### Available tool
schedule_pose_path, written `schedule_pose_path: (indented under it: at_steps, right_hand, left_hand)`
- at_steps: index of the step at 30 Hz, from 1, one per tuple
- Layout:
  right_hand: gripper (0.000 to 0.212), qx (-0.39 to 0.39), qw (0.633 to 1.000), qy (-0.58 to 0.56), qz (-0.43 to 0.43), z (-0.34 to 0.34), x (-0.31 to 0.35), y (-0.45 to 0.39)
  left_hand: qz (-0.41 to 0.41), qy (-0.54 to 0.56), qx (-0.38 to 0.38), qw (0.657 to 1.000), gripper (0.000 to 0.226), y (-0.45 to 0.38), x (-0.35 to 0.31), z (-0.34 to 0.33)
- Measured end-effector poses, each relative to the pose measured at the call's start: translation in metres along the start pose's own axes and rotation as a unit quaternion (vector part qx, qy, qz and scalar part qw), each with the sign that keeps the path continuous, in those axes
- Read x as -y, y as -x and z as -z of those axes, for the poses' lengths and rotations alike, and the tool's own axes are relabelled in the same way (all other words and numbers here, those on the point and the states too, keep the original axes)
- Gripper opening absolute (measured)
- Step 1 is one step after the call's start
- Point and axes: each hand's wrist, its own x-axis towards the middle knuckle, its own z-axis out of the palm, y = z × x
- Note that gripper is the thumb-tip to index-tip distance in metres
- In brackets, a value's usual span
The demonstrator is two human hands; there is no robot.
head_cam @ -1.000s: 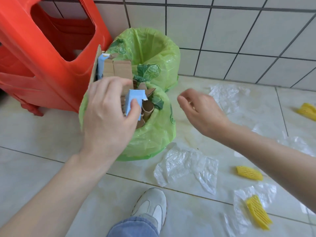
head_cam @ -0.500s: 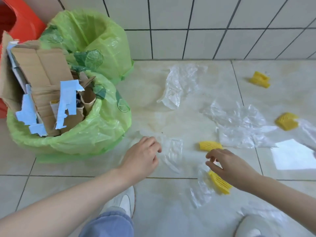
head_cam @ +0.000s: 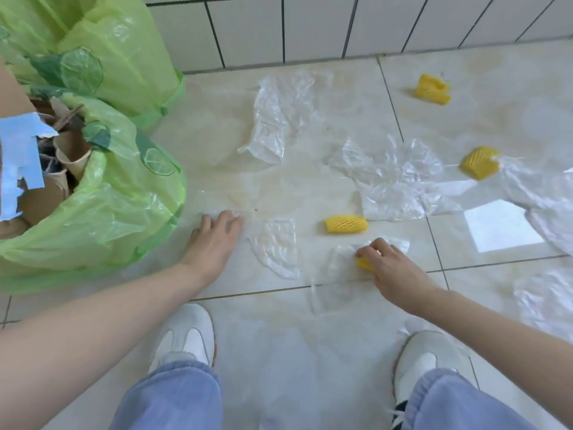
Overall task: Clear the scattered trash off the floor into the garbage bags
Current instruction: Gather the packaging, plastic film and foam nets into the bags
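Note:
Two green garbage bags stand at the left: the near bag (head_cam: 117, 212) is stuffed with cardboard and blue paper, the far bag (head_cam: 124, 57) sits by the wall. My left hand (head_cam: 214, 240) reaches down to a clear plastic sheet (head_cam: 276, 246) on the floor, fingers touching its left edge. My right hand (head_cam: 390, 268) curls round a yellow foam net (head_cam: 364, 263) lying on another clear sheet (head_cam: 335, 274). Another yellow net (head_cam: 345, 224) lies just beyond.
More clear plastic sheets (head_cam: 282, 116) (head_cam: 393, 178) and yellow nets (head_cam: 431, 90) (head_cam: 479, 162) are scattered across the tiled floor toward the wall. My two white shoes (head_cam: 186, 336) (head_cam: 424, 358) stand at the bottom. A bright light patch (head_cam: 499, 225) lies at the right.
Both hands left the near bag and dropped to the floor. My left hand reached the plastic sheet; my right hand closed over the nearest yellow net.

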Motion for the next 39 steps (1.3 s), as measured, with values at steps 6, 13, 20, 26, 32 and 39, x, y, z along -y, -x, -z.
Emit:
schedule_pose_path:
  at_steps: [6, 13, 20, 26, 32, 39]
  right_hand:
    - [0.038, -0.076, 0.989, -0.111, -0.058, 0.013, 0.000, -0.006]
    - [0.037, -0.050, 0.998, -0.045, 0.000, 0.009, 0.022, 0.007]
    - [0.069, -0.022, 0.998, 0.061, 0.009, -0.003, 0.029, 0.009]
    - [0.071, -0.020, 0.993, 0.107, 0.048, -0.011, 0.029, 0.015]
    - [0.058, -0.007, 0.994, 0.106, 0.021, -0.027, 0.029, 0.028]
    - [0.025, 0.005, 0.996, 0.073, 0.041, -0.032, 0.031, 0.035]
  left_hand:
    - [-0.007, 0.192, -0.089, 0.977, 0.063, 0.004, 0.018, -0.009]
    - [-0.161, 0.267, -0.159, 0.937, 0.054, 0.043, -0.032, 0.015]
    - [-0.372, 0.176, -0.028, 0.911, 0.048, 0.091, -0.086, -0.005]
    - [-0.560, 0.053, 0.085, 0.822, 0.061, 0.125, -0.102, -0.018]
    - [-0.624, -0.085, 0.126, 0.766, 0.069, 0.145, -0.095, -0.036]
    - [-0.623, -0.029, -0.032, 0.781, 0.014, 0.145, -0.088, -0.069]
